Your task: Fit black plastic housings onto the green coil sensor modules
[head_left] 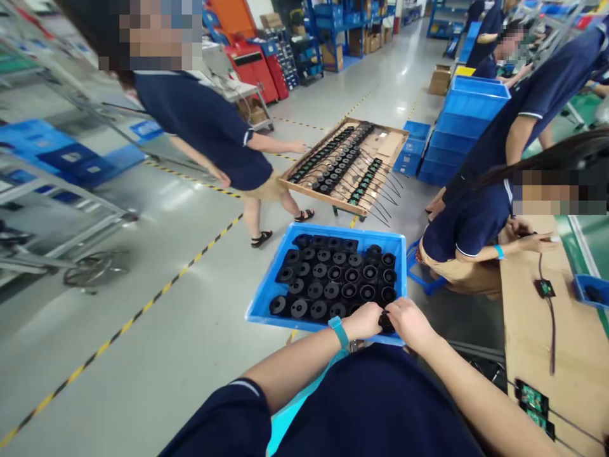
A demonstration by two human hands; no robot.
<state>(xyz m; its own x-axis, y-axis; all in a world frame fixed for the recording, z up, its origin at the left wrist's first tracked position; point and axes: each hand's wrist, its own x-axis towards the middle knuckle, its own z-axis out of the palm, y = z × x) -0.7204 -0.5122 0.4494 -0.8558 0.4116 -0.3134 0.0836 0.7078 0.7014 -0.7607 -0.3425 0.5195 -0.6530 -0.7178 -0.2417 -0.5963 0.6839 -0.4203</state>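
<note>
Between both hands (385, 320), a black part (384, 322), over the blue tray's (266, 293) near edge.

Grey factory floor (143, 355) with yellow-black tape lines (118, 330), blue shelving (333, 32), stacked blue crates (466, 120).

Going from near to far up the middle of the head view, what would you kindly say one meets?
Left hand and right hand on a black part → blue bin of black round parts → wooden tray of wired parts → blue shelving.
</note>
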